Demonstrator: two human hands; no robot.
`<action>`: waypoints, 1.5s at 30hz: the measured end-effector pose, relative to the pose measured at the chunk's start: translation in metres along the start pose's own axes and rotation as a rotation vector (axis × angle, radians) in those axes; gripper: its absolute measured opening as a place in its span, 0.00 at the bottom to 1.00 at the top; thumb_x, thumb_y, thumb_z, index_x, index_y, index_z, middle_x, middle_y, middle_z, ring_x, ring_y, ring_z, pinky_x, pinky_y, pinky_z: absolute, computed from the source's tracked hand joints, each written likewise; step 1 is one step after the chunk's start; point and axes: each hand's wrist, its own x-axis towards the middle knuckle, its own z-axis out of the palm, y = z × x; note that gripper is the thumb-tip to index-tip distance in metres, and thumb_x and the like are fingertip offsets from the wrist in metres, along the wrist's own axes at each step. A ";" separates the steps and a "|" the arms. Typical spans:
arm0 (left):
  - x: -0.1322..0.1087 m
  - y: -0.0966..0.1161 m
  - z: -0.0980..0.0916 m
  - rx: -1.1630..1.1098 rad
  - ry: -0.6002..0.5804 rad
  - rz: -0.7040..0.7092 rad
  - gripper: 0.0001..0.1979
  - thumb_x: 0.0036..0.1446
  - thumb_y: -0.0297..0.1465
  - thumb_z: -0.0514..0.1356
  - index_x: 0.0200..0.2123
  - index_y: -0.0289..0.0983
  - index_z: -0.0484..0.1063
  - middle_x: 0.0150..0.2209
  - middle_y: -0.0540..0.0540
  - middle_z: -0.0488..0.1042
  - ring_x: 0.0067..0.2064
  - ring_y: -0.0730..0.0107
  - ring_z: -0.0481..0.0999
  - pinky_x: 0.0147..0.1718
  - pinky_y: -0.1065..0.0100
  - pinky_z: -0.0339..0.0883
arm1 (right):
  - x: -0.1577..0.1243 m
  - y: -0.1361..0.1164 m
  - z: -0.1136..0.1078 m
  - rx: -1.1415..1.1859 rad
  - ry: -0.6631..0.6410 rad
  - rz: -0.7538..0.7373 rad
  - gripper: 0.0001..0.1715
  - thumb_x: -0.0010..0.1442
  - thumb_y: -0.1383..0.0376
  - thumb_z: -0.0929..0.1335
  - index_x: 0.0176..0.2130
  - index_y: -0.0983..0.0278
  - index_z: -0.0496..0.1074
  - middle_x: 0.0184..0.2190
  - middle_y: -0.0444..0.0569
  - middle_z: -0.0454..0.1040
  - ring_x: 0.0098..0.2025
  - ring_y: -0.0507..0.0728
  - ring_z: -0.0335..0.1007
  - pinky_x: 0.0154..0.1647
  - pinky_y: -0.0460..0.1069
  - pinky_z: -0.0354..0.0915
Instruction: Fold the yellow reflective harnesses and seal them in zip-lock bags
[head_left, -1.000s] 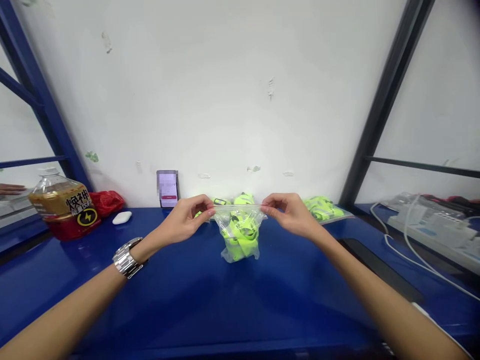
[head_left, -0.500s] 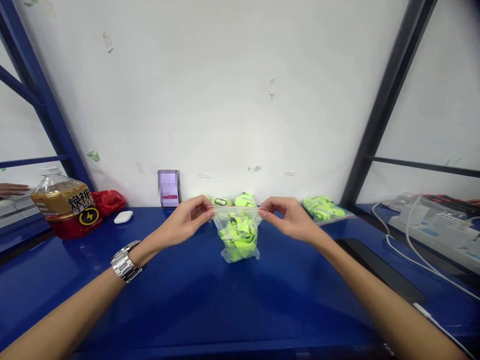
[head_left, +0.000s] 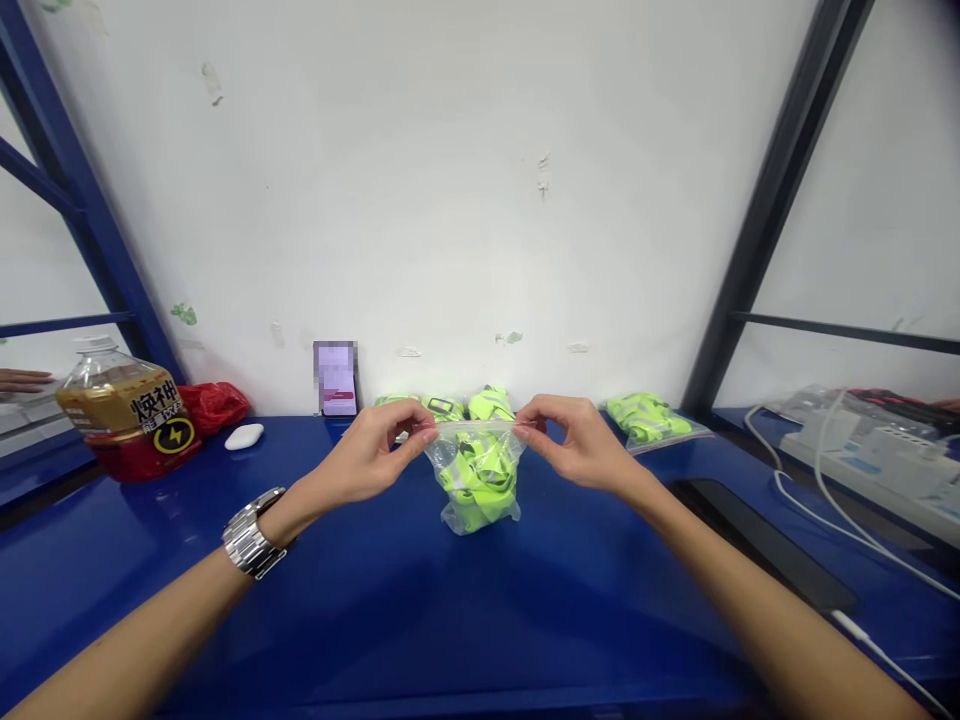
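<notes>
A clear plastic zip bag [head_left: 478, 480] stuffed with neon yellow-green straps stands upright on the blue table [head_left: 420, 610]. My left hand [head_left: 375, 455], a metal watch on its wrist, pinches the left end of the bag's top edge. My right hand [head_left: 570, 440] pinches the right end of that edge. Both hands are closed on the seal strip, stretched taut between them.
More neon straps [head_left: 465, 405] lie behind the bag by the wall; another filled bag [head_left: 649, 418] lies at the right. A phone [head_left: 335, 378] leans on the wall. A drink bottle [head_left: 124, 408], red bag [head_left: 214, 403] and white case [head_left: 244, 436] sit left. Cables and a power strip [head_left: 855, 455] lie right.
My two hands have drawn closer together along the bag's top edge, and the bag sits slightly lower and narrower at the top.
</notes>
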 end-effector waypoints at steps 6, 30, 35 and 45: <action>0.000 -0.003 0.002 -0.008 0.017 -0.002 0.10 0.62 0.37 0.55 0.35 0.36 0.67 0.30 0.49 0.68 0.30 0.73 0.65 0.29 0.71 0.62 | 0.001 0.001 0.005 -0.019 0.021 0.014 0.06 0.60 0.67 0.65 0.31 0.65 0.70 0.25 0.46 0.71 0.27 0.51 0.64 0.29 0.48 0.61; 0.005 0.010 0.005 0.058 -0.011 0.107 0.08 0.63 0.34 0.55 0.37 0.36 0.68 0.32 0.47 0.72 0.33 0.72 0.69 0.32 0.70 0.64 | 0.007 -0.006 0.007 0.015 -0.047 -0.036 0.04 0.60 0.67 0.66 0.33 0.64 0.70 0.29 0.47 0.72 0.31 0.52 0.65 0.33 0.48 0.62; 0.009 0.016 0.007 0.026 -0.057 0.126 0.08 0.62 0.35 0.55 0.38 0.36 0.68 0.34 0.46 0.72 0.35 0.71 0.70 0.35 0.68 0.65 | 0.008 -0.009 0.006 0.052 -0.087 -0.042 0.04 0.60 0.66 0.66 0.35 0.64 0.71 0.31 0.48 0.72 0.33 0.53 0.66 0.35 0.48 0.63; 0.010 0.022 0.010 0.218 -0.052 0.247 0.07 0.64 0.32 0.51 0.36 0.36 0.66 0.30 0.48 0.70 0.30 0.73 0.66 0.30 0.69 0.61 | 0.012 -0.018 0.010 -0.149 -0.148 -0.188 0.05 0.61 0.71 0.63 0.34 0.65 0.67 0.29 0.47 0.67 0.31 0.53 0.60 0.33 0.48 0.59</action>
